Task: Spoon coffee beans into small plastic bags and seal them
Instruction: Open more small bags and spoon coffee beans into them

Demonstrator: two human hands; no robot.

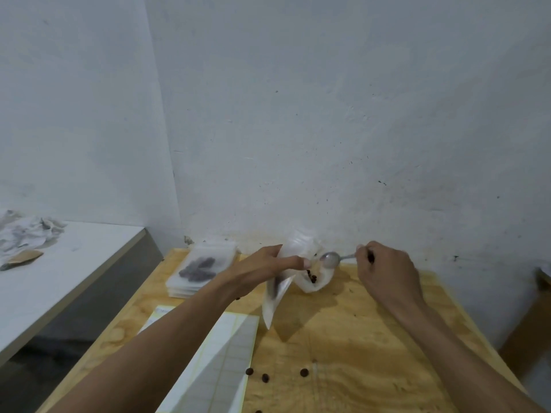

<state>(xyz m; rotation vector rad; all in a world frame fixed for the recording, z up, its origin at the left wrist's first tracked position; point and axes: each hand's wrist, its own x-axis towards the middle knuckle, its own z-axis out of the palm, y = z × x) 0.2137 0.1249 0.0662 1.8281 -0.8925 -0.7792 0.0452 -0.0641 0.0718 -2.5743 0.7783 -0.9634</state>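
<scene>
Head view, looking down at a pale wooden bench [343, 338] set against a white wall. The left hand [262, 268] pinches a small clear plastic bag [275, 293] near its top, thumb on the near side and fingers behind it, so the bag hangs tilted with its lower corner just above the wood. The right hand [384, 269] has its fingers curled round the handle of a metal spoon [331, 259], whose bowl points left and sits close to the left thumb — whether it carries any beans I cannot tell. Below the spoon lies a crumpled white bag [316, 278] with a few coffee beans [311, 277] showing in its opening. At the far left corner of the bench rests a stack of flat filled bags [198, 271], dark beans visible through the top one. A folded sheet of ruled paper [220, 362] lies at the near left. Loose beans [304, 372] are scattered on the wood at the near edge, well apart from the hands. To the left stands a white counter [74, 263] with crumpled cloths [24, 234].
</scene>
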